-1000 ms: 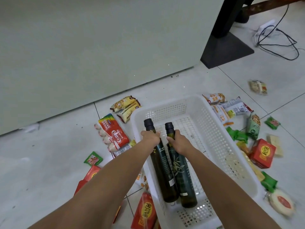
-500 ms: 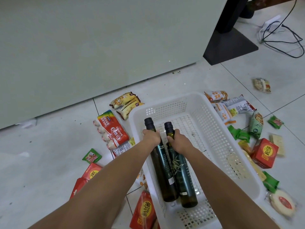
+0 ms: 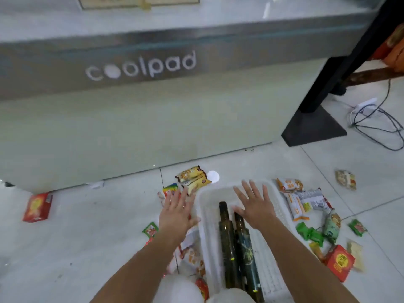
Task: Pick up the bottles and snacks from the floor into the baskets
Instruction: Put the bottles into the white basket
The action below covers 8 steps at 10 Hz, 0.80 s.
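Note:
Two dark green bottles [image 3: 227, 246] lie side by side in the white plastic basket [image 3: 206, 237] on the floor. My left hand [image 3: 177, 212] hovers open, fingers spread, above the floor just left of the basket. My right hand [image 3: 254, 205] is open with spread fingers over the basket's far end, above the bottle necks. Neither hand holds anything. Snack packets lie around the basket: yellow bars [image 3: 192, 177] beyond it, white and orange packs [image 3: 303, 200] and green packs [image 3: 310, 231] to the right.
A red box [image 3: 340, 262] lies at the right, another red box [image 3: 37, 207] far left. A grey counter marked coolpad [image 3: 140, 66] rises close behind. A black stand base [image 3: 314, 127] and a power strip with cables [image 3: 367, 108] sit at the right.
Both hands let go of the bottle necks and lifted, fingers now spread. The camera tilted up, bringing the counter front into view.

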Each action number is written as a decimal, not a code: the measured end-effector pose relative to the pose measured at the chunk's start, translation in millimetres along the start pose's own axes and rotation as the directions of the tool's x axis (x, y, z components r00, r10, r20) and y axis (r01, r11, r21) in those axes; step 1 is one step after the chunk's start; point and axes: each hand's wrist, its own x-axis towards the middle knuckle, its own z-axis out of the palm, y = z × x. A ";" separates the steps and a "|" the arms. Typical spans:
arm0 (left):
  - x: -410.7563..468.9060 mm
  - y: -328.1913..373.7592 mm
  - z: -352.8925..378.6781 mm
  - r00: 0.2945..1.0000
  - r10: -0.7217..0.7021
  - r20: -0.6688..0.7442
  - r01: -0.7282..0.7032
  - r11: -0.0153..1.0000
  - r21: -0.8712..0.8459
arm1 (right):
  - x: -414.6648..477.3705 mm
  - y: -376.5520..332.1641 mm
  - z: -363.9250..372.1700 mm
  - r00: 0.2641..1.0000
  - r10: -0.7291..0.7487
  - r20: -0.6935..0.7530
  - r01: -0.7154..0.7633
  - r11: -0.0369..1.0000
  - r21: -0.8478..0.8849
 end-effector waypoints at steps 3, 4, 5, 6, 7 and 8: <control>-231.3 -159.7 -213.4 0.856 -0.505 -0.108 0.479 0.855 -0.201 | -104.6 -93.0 -298.7 0.981 -0.192 -0.032 0.194 0.973 0.124; -317.3 -182.3 -268.9 0.798 -0.601 -0.044 0.573 0.780 -0.252 | -155.8 -126.1 -373.3 0.967 -0.255 -0.001 0.251 0.952 0.175; -386.1 -186.6 -305.2 0.753 -0.658 0.026 0.632 0.711 -0.309 | -208.4 -146.1 -422.1 0.942 -0.334 -0.037 0.335 0.926 0.175; -431.3 -188.3 -333.1 0.750 -0.652 0.110 0.650 0.698 -0.298 | -240.3 -156.4 -462.3 0.931 -0.364 0.009 0.358 0.919 0.164; -458.7 -198.6 -353.3 0.737 -0.671 0.084 0.654 0.674 -0.343 | -255.0 -167.5 -498.5 0.935 -0.353 0.008 0.346 0.922 0.175; -482.9 -221.8 -357.6 0.705 -0.704 0.083 0.684 0.644 -0.342 | -259.1 -191.3 -526.0 0.934 -0.357 0.034 0.352 0.930 0.102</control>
